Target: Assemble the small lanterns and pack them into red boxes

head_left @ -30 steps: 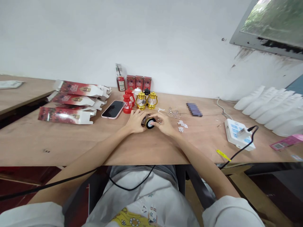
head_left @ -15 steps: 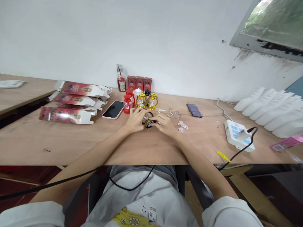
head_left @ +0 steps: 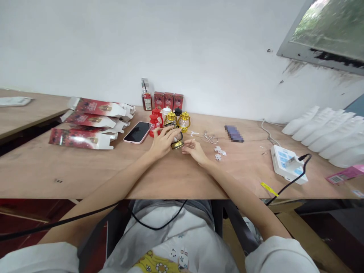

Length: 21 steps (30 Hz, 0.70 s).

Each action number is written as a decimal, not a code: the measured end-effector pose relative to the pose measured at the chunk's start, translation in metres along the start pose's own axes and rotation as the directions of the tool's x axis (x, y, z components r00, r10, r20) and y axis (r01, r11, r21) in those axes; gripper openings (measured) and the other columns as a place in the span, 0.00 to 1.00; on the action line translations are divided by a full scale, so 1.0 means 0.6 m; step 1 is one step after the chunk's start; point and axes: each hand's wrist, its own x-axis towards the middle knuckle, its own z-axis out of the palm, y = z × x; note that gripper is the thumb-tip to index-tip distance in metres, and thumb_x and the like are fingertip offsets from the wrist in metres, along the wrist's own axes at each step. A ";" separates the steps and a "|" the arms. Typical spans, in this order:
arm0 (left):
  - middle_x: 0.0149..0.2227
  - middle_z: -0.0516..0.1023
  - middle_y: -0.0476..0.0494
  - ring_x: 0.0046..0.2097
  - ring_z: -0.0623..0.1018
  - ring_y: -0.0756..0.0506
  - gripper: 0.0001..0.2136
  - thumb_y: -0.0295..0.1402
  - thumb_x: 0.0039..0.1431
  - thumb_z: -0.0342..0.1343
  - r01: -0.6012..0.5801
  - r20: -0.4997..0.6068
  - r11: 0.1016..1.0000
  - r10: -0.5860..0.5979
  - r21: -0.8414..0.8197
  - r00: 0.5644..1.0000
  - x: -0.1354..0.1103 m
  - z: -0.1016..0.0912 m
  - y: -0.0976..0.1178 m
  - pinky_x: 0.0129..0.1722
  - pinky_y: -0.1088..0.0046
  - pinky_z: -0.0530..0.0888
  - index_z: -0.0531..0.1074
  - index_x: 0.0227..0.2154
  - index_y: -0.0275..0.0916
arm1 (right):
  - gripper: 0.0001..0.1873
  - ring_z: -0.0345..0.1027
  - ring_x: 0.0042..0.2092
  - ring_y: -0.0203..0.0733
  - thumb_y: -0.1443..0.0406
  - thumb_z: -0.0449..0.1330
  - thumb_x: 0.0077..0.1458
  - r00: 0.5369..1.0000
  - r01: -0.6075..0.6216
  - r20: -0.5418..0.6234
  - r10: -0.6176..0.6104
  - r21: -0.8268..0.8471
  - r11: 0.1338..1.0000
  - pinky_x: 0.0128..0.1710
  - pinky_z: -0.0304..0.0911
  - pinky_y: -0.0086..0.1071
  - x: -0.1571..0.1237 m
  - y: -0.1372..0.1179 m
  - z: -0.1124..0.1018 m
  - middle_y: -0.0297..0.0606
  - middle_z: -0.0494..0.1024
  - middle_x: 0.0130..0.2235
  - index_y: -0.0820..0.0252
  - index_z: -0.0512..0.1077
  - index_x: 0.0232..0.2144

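My left hand (head_left: pixel 162 144) is closed around a small dark-gold lantern (head_left: pixel 178 144), which leans over with its base toward my right hand. Beside that base, my right hand (head_left: pixel 196 151) has thumb and forefinger brought close together; whatever is between them is too small to make out. Just behind stand two bright gold lanterns (head_left: pixel 184 121) and two red lanterns (head_left: pixel 155 123), with a white lantern (head_left: pixel 166 110) and a black lantern (head_left: pixel 178 111) further back. Several thin bent wires (head_left: pixel 209 137) and small white flat pieces (head_left: pixel 219 152) lie right of my right hand.
Flattened red cartons (head_left: pixel 82 138) and a pink-cased phone (head_left: pixel 137 132) lie to the left. Red boxes (head_left: pixel 168 100) and a bottle (head_left: pixel 147 99) stand by the wall. At right are a blurred phone (head_left: pixel 234 134), a power strip (head_left: pixel 280 161) and white stacked shapes (head_left: pixel 321 131).
The lantern has been turned, so its base points down and right. My right hand has moved slightly away from it, while my left hand keeps its hold.
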 end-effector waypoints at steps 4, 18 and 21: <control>0.59 0.68 0.41 0.62 0.63 0.39 0.24 0.25 0.63 0.38 -0.019 -0.010 1.000 0.019 0.012 1.000 0.000 0.001 -0.003 0.55 0.52 0.50 0.59 0.60 0.46 | 0.09 0.74 0.33 0.39 0.66 0.64 0.45 0.965 -0.254 0.149 0.217 0.306 0.918 0.45 0.72 0.42 -0.005 -0.007 0.004 0.36 0.77 0.30 0.59 0.68 0.30; 0.56 0.71 0.44 0.60 0.67 0.42 0.19 0.34 0.68 0.39 -0.189 -0.084 0.981 0.192 0.043 0.978 -0.004 0.017 0.003 0.55 0.58 0.55 0.62 0.58 0.52 | 0.18 0.73 0.32 0.35 0.66 0.73 0.33 0.937 -0.349 0.204 0.284 0.583 0.733 0.47 0.69 0.38 -0.016 -0.020 0.017 0.27 0.76 0.26 0.58 0.67 0.23; 0.55 0.72 0.44 0.59 0.68 0.44 0.19 0.32 0.67 0.39 -0.203 -0.216 0.974 0.220 0.098 0.951 -0.005 0.022 0.001 0.55 0.61 0.55 0.63 0.58 0.49 | 0.20 0.71 0.31 0.33 0.64 0.74 0.30 0.941 -0.337 0.194 0.276 0.586 0.737 0.46 0.68 0.38 -0.017 -0.023 0.016 0.25 0.75 0.26 0.58 0.66 0.22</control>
